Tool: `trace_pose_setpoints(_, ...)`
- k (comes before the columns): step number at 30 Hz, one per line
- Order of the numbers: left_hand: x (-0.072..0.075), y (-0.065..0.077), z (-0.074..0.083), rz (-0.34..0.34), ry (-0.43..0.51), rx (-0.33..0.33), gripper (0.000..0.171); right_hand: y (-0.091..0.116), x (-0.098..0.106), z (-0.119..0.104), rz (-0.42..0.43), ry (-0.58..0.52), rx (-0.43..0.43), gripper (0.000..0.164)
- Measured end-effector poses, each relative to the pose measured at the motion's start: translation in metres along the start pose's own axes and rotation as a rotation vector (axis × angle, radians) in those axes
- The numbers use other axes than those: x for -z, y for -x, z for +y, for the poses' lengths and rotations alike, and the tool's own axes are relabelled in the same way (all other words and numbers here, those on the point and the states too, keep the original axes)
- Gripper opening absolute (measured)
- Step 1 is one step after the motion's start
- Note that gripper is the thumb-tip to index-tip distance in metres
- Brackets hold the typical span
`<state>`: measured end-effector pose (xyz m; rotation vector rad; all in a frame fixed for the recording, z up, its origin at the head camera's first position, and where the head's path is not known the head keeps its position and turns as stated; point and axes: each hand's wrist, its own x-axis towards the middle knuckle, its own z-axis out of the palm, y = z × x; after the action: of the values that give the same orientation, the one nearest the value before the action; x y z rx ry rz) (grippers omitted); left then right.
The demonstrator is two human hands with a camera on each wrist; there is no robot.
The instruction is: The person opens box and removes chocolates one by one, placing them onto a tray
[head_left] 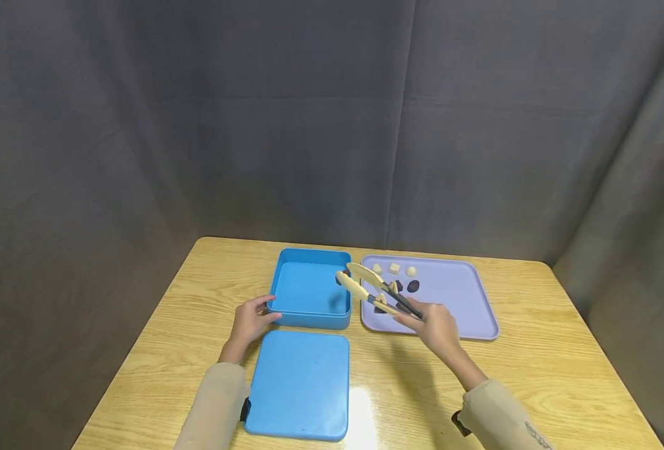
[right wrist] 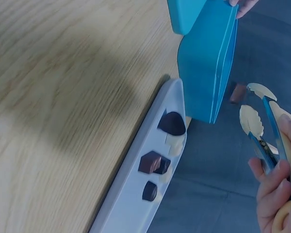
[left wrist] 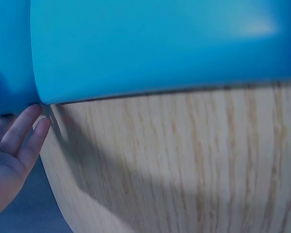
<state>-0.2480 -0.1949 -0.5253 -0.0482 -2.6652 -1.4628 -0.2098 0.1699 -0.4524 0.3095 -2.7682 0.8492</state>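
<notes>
My right hand (head_left: 437, 326) grips a pair of tongs (head_left: 360, 289) with cream tips and dark arms, its fingers curled round the handles. Between the tips is a dark brown chocolate (right wrist: 238, 93), held over the right side of an open blue box (head_left: 309, 320). My left hand (head_left: 250, 320) holds the box at its front left corner, thumb on the front wall and fingers along the left side. To the right, a lilac tray (head_left: 455, 306) bears several dark chocolates (head_left: 413, 285) and several cream-coloured ones (head_left: 394, 268), some partly hidden behind the tongs.
A flat blue lid (head_left: 300, 384) lies on the wooden table (head_left: 152, 375) right in front of the box, by the left forearm. The tray stands close to the box's right wall. Dark grey curtains (head_left: 287, 125) hang behind the table and at both sides.
</notes>
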Motion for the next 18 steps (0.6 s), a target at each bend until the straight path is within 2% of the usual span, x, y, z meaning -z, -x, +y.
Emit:
trace_pose_setpoints(7, 0.003, 0.000, 0.001, -0.004, 0.003, -0.003, 0.045, 0.008, 0.009, 0.012, 0.034, -0.006, -0.031, 0.051)
trace_pose_setpoints(10, 0.004, 0.001, 0.001, -0.007, -0.002, -0.003, 0.045, 0.008, 0.009, 0.012, 0.022, 0.019, -0.032, 0.051)
trace_pose_setpoints(13, 0.004, 0.001, 0.000, -0.001, -0.004, -0.003, 0.045, 0.002, 0.008, 0.004, -0.023, 0.060, 0.006, 0.050)
trace_pose_setpoints(18, 0.002, 0.002, -0.001, -0.003, 0.010, -0.016, 0.044, -0.017, 0.004, -0.021, -0.156, 0.180, 0.069, 0.049)
